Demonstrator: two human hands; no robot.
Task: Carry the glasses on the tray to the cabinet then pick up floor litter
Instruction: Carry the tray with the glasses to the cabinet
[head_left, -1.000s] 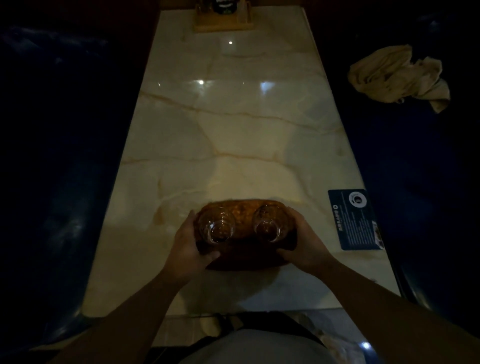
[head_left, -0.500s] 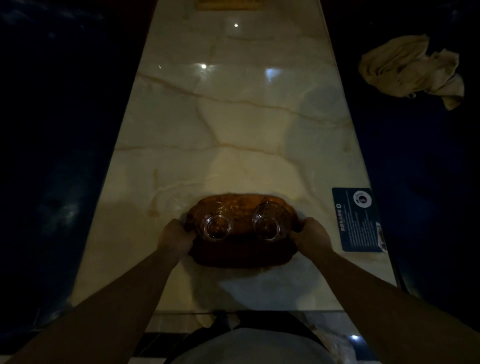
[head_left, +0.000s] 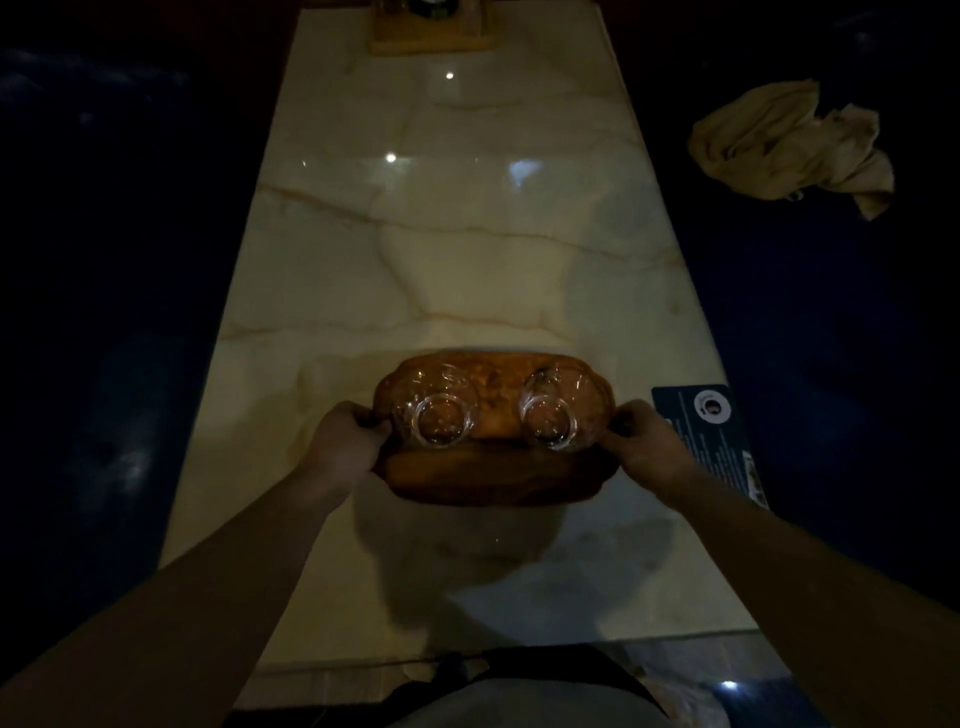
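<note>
An oval brown wooden tray (head_left: 493, 475) is over the near half of a long marble table (head_left: 467, 249). Two clear glasses stand on it side by side, the left glass (head_left: 439, 423) and the right glass (head_left: 550, 418). My left hand (head_left: 345, 447) grips the tray's left end and my right hand (head_left: 647, 441) grips its right end. A shadow lies on the marble under the tray's near edge, so the tray looks lifted a little off the table.
A dark blue card (head_left: 709, 441) lies at the table's right edge, close to my right hand. A wooden holder (head_left: 431, 28) stands at the far end. A crumpled beige cloth (head_left: 789, 145) lies on the dark seat to the right. Dark seating flanks both sides.
Both hands moved from the tray's near corners out to its two ends and closed there. The tray now looks raised and nearer to me, with a shadow beneath it.
</note>
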